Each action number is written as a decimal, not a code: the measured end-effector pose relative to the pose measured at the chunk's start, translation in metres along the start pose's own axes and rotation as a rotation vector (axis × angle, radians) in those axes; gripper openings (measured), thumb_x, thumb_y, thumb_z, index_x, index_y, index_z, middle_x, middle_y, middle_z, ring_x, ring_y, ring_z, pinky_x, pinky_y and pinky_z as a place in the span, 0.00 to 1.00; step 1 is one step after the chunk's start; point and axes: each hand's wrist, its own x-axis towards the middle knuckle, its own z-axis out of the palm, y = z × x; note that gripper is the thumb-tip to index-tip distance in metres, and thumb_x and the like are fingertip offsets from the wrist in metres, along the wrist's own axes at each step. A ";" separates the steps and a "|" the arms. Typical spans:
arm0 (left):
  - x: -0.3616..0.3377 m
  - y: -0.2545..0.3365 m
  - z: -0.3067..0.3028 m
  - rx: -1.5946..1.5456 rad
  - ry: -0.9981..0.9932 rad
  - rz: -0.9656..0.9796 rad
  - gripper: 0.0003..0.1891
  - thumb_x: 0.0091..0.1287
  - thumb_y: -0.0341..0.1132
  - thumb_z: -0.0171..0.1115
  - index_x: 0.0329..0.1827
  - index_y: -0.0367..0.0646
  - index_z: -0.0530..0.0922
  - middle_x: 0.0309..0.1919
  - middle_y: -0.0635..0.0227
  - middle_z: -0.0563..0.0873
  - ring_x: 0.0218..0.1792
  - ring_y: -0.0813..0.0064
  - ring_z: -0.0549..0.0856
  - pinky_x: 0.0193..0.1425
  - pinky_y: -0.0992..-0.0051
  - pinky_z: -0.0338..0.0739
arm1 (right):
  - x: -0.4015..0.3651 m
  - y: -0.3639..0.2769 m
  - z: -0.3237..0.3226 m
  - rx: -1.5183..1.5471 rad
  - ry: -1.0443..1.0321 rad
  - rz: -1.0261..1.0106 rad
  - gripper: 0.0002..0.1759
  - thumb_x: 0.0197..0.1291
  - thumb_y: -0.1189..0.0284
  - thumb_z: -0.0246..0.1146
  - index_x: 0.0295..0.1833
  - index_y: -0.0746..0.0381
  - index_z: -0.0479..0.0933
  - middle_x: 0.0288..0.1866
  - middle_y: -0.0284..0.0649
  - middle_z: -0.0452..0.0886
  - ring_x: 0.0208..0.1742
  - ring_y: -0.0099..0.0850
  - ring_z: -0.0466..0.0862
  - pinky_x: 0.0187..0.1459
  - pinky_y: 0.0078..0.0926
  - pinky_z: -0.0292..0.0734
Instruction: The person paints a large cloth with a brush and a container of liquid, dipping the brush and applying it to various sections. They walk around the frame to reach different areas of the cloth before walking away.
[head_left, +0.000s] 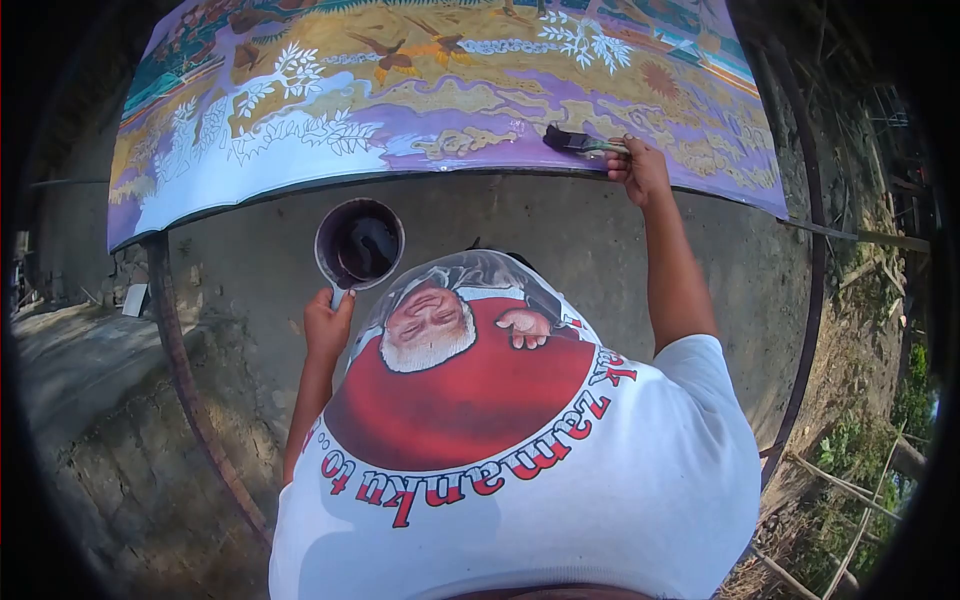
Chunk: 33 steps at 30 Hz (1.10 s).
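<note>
My right hand (638, 170) is closed around the light handle of a wide paintbrush (575, 142). Its dark, paint-soaked bristles point left, over the lower part of a painted cloth (480, 145). My left hand (328, 318) grips the handle of a round dipper (322, 246) with dark purple liquid inside. The dipper is in front of my body, below the cloth's near edge. The cloth carries purple, ochre and teal patterns with leaves and birds, and a pale, unpainted-looking patch lies at its lower left.
A dark pole (190, 380) runs down the left side and another pole (808, 330) down the right. Grey bare ground (250, 260) lies below the cloth. At the right are bamboo sticks (835, 482) and green plants (850, 455).
</note>
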 end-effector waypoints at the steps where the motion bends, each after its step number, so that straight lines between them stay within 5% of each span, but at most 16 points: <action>1: 0.000 0.006 -0.001 0.014 -0.009 0.021 0.24 0.69 0.40 0.71 0.22 0.40 0.66 0.16 0.73 0.68 0.22 0.83 0.65 0.24 0.67 0.60 | 0.001 0.006 0.042 -0.009 -0.078 0.016 0.17 0.76 0.64 0.58 0.53 0.69 0.80 0.35 0.43 0.85 0.29 0.30 0.85 0.29 0.29 0.86; 8: -0.001 0.018 -0.008 0.039 -0.012 0.080 0.22 0.68 0.40 0.72 0.23 0.39 0.69 0.16 0.70 0.70 0.22 0.83 0.67 0.24 0.67 0.62 | -0.017 0.033 0.271 -0.168 -0.391 0.037 0.17 0.75 0.65 0.58 0.51 0.69 0.81 0.33 0.42 0.84 0.26 0.28 0.85 0.26 0.26 0.84; 14: -0.003 0.014 -0.016 -0.002 0.016 0.089 0.22 0.67 0.40 0.72 0.23 0.39 0.70 0.15 0.68 0.72 0.21 0.81 0.67 0.24 0.67 0.63 | 0.001 -0.012 0.225 -0.489 -0.268 -0.163 0.18 0.74 0.67 0.56 0.46 0.73 0.83 0.30 0.46 0.85 0.24 0.33 0.85 0.26 0.30 0.85; 17: -0.006 0.016 -0.024 0.000 0.003 0.057 0.22 0.67 0.40 0.72 0.23 0.39 0.70 0.15 0.68 0.72 0.21 0.81 0.67 0.24 0.67 0.63 | 0.003 -0.008 0.208 -0.378 -0.181 -0.144 0.17 0.74 0.68 0.56 0.47 0.72 0.82 0.31 0.47 0.85 0.24 0.32 0.85 0.26 0.30 0.85; 23: 0.003 0.020 -0.031 0.010 -0.044 0.123 0.23 0.66 0.41 0.72 0.22 0.39 0.69 0.15 0.69 0.70 0.21 0.81 0.66 0.24 0.67 0.62 | -0.037 0.007 0.266 -0.322 -0.301 -0.073 0.17 0.74 0.68 0.56 0.49 0.71 0.83 0.30 0.44 0.84 0.25 0.30 0.85 0.26 0.29 0.84; 29: 0.015 0.022 -0.039 0.011 -0.084 0.173 0.23 0.66 0.39 0.72 0.22 0.40 0.67 0.15 0.70 0.68 0.22 0.82 0.65 0.24 0.68 0.60 | -0.077 -0.060 0.225 -0.846 -0.070 -0.427 0.18 0.67 0.68 0.58 0.36 0.73 0.85 0.21 0.44 0.83 0.18 0.29 0.83 0.22 0.30 0.81; 32: 0.021 0.027 -0.038 -0.038 -0.132 0.234 0.24 0.66 0.39 0.72 0.22 0.41 0.65 0.16 0.72 0.64 0.23 0.82 0.63 0.24 0.68 0.58 | -0.124 -0.048 0.267 -0.635 -0.382 -0.412 0.17 0.66 0.67 0.62 0.35 0.71 0.85 0.22 0.43 0.84 0.18 0.27 0.82 0.22 0.27 0.77; 33: 0.024 0.025 -0.038 -0.040 -0.155 0.258 0.24 0.66 0.39 0.72 0.22 0.41 0.65 0.16 0.72 0.64 0.23 0.82 0.63 0.24 0.68 0.58 | -0.141 -0.040 0.284 -0.621 -0.537 -0.317 0.15 0.70 0.66 0.62 0.42 0.67 0.85 0.24 0.38 0.84 0.22 0.22 0.82 0.25 0.23 0.78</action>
